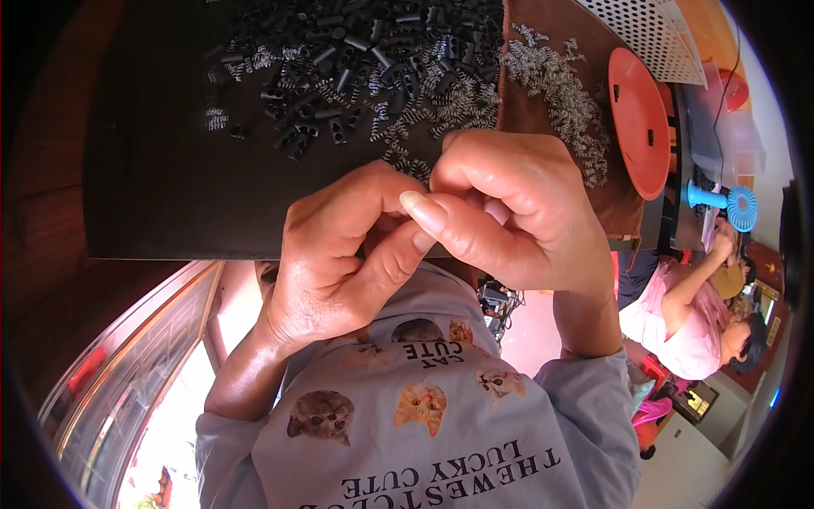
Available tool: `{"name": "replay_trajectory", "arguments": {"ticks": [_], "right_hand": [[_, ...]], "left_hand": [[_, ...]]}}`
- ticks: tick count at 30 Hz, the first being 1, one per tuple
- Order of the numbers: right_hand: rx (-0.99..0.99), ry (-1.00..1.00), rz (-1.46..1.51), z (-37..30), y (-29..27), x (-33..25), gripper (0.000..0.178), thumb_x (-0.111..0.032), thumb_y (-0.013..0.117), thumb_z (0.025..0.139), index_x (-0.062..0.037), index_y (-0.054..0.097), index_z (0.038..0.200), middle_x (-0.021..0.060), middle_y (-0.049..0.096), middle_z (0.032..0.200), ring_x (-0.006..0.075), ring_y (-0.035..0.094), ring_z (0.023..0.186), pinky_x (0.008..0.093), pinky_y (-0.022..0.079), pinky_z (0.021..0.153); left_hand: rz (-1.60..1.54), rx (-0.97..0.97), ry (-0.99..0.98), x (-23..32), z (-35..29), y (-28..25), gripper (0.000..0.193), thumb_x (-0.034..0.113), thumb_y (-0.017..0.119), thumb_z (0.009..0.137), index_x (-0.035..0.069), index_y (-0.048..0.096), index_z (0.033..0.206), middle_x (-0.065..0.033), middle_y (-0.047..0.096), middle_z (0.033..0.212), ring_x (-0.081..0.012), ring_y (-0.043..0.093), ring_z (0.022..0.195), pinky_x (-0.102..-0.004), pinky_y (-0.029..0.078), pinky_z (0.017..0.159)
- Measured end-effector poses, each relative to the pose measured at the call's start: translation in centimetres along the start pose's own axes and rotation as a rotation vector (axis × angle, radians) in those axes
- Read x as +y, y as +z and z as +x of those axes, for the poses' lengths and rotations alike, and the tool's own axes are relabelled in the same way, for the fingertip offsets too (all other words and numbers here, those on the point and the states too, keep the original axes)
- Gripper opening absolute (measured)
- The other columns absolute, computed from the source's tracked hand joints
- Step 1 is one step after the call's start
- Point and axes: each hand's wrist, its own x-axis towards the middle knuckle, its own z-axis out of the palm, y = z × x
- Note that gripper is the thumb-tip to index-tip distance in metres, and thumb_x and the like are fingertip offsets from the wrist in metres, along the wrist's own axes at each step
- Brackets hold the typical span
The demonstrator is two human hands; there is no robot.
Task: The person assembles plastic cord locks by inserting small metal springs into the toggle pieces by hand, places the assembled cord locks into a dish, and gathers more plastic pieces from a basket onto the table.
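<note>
Both hands meet at the near edge of the dark table (186, 204), fingertips and thumbs pressed together. My left hand (339, 254) is closed, its thumb and curled fingers pinching at the meeting point. Against it, my right hand (517, 212) is closed too, its thumb laid across the left fingertips. Whatever lies between them is hidden by the fingers. Just beyond the hands spreads a heap of small black plastic cylinders (339, 76) with holes in them. Small metal coil springs (407, 123) are mixed in, and a further pile of springs (568, 102) lies on a brown cloth (623, 199).
On the right stands a red oval plate (640, 127) with a couple of small black pieces. Behind it is a white perforated basket (644, 34). A blue handheld fan (729, 206) is at the far right. Another person in pink (678, 314) sits beyond the table's right side.
</note>
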Motion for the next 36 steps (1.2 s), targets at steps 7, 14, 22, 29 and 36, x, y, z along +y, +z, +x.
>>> {"name": "replay_trajectory", "arguments": {"ticks": [7,14,22,29,36], "right_hand": [[0.031,-0.008,0.010,-0.2,0.1,0.1,0.023,-0.006,0.070,0.084,-0.0033,0.052,0.070,0.0011,0.044,0.059,0.0094,0.037,0.045,0.0274,0.026,0.042],[0.029,-0.022,0.004,-0.2,0.1,0.2,0.018,-0.003,0.066,0.082,-0.0024,0.052,0.071,0.0014,0.044,0.059,0.0097,0.036,0.046,0.0277,0.026,0.042],[0.029,0.004,0.044,-0.2,0.1,0.1,0.013,-0.002,0.064,0.084,-0.0004,0.055,0.075,0.0023,0.046,0.060,0.0100,0.039,0.047,0.0276,0.028,0.043],[0.097,0.139,0.174,-0.2,-0.5,-0.3,0.024,-0.007,0.064,0.089,-0.0019,0.049,0.071,0.0071,0.043,0.058,0.0196,0.041,0.046,0.0328,0.032,0.044],[-0.012,0.168,0.078,0.0,-0.7,-0.9,0.024,-0.016,0.070,0.086,-0.0046,0.052,0.073,0.0070,0.049,0.061,0.0228,0.050,0.050,0.0349,0.037,0.046]], "left_hand": [[-0.111,0.065,-0.054,-0.4,-0.4,0.6,0.016,-0.007,0.068,0.084,-0.003,0.061,0.097,-0.0043,0.061,0.082,-0.0070,0.059,0.069,-0.0216,0.048,0.061],[-0.079,0.092,-0.040,-0.5,-0.5,0.7,0.017,-0.006,0.070,0.083,-0.002,0.061,0.096,-0.0044,0.061,0.083,-0.0067,0.057,0.067,-0.0213,0.047,0.060],[-0.044,0.088,-0.010,-0.5,-0.4,0.6,0.016,-0.005,0.071,0.084,-0.003,0.060,0.095,-0.0031,0.058,0.079,-0.0053,0.051,0.063,-0.0205,0.042,0.056],[-0.123,0.090,-0.096,-0.1,-0.3,0.3,0.011,-0.004,0.068,0.088,-0.002,0.059,0.093,0.0011,0.055,0.078,-0.0018,0.047,0.065,-0.0180,0.039,0.057],[-0.077,0.067,-0.071,-0.1,-0.3,0.2,0.013,-0.006,0.068,0.086,-0.001,0.059,0.094,0.0003,0.055,0.078,-0.0026,0.047,0.063,-0.0187,0.039,0.056]]}}
